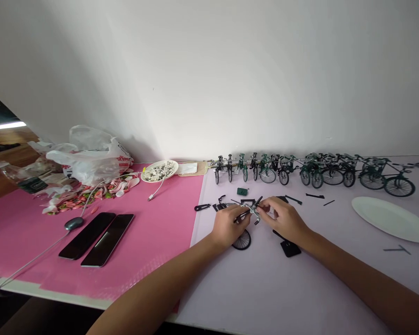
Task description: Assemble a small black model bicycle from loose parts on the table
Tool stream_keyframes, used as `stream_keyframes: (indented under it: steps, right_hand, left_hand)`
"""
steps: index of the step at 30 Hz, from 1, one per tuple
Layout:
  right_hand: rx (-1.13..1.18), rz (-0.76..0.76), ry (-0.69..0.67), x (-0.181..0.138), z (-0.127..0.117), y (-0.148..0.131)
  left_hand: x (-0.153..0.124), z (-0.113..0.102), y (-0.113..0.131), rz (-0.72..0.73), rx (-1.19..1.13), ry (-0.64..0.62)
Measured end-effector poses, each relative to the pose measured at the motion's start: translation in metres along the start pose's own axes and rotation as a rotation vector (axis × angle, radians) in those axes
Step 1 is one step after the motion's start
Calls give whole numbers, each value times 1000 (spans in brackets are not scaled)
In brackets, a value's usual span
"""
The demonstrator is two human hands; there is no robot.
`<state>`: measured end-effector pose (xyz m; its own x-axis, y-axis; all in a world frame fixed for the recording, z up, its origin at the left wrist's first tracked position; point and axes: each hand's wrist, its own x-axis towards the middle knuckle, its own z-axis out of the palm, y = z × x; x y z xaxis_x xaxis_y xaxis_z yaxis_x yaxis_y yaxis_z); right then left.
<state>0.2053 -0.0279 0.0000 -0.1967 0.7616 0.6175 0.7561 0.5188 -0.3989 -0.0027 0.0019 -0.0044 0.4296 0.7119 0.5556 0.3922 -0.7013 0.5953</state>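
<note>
Both hands, left hand (227,225) and right hand (284,220), are pinching a small frame (252,209), dark and silvery, thin-barred. It is hovering just above a loose black wheel (242,241) lying on the table (265,288).

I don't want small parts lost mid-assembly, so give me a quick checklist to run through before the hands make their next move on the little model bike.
1. Both hands on the piece: the left hand and right hand pinch the small black-and-silver bike frame assembly between them. Ok.
2. Loose black spoked wheel within reach: lies just under the left hand. Ok.
3. Small black plastic parts gathered: scattered on the pale mat, some far right near the white oval plate. Not ok.
4. Row of finished green model bicycles out of the way: lined along the wall. Ok.
5. Joint seated properly: too small to see. Cannot tell.
</note>
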Motion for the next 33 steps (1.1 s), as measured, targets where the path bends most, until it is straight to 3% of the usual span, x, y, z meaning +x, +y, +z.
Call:
stream_keyframes:
  steps: [9,21,33]
  right_hand:
    - [32,27,-78,0,-3,-1]
    - [41,-38,-76,2,-3,0]
    - [26,21,-83,1,-4,-1]
  left_hand:
    - [1,-1,1,9,0,3]
    - [0,0,0,14,-10,-1]
    - [0,1,-1,24,3,9]
